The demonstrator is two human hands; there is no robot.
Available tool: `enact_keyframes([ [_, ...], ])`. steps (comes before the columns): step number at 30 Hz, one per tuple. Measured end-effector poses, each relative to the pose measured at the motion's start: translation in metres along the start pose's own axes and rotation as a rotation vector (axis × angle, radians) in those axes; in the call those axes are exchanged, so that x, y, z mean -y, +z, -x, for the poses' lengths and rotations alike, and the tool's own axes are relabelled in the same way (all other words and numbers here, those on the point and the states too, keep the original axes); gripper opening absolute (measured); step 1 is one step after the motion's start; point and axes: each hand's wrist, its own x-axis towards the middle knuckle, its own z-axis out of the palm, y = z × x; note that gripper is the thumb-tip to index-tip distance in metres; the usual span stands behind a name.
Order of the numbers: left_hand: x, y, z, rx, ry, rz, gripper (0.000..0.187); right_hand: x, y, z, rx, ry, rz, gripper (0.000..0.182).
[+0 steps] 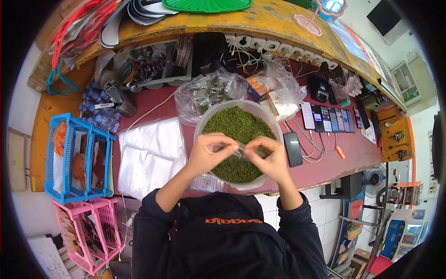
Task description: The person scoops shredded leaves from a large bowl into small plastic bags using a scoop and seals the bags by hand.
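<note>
A round translucent tub [200, 122] stands in front of me, filled with finely shredded green plant material [236, 122]. Above it, my left hand [213, 152] and my right hand [269, 158] meet, thumbs and fingers closed in a pinch. Between them they hold a small clear plastic bag [239, 151], partly hidden by the fingers. To the left of the tub lie stacks of flat clear plastic bags [151, 151]. Close to my left forearm rests a small packet [206, 183] with red and blue print.
Blue baskets [69, 193] and pink baskets [95, 204] flank the left side. Behind the tub lie crumpled plastic bags [186, 100]. A dark phone [292, 149] sits right of the tub; several phones [327, 118] with cables lie beyond. A yellow shelf [204, 21] overhangs the back.
</note>
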Motion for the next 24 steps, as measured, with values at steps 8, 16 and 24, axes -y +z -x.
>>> enact_keyframes([
  [8,-0.019,-0.012,0.007,-0.183,0.204,-0.172,0.005,0.018,-0.003,0.011,-0.034,0.029,0.033,0.007],
  [16,-0.002,-0.079,-0.100,-0.431,0.448,-0.577,0.027,0.002,-0.005,0.004,-0.232,0.099,-0.109,0.006],
  [24,0.009,0.016,-0.029,0.331,-0.356,0.298,0.038,-0.009,0.014,-0.008,-0.173,-0.276,0.451,0.017],
])
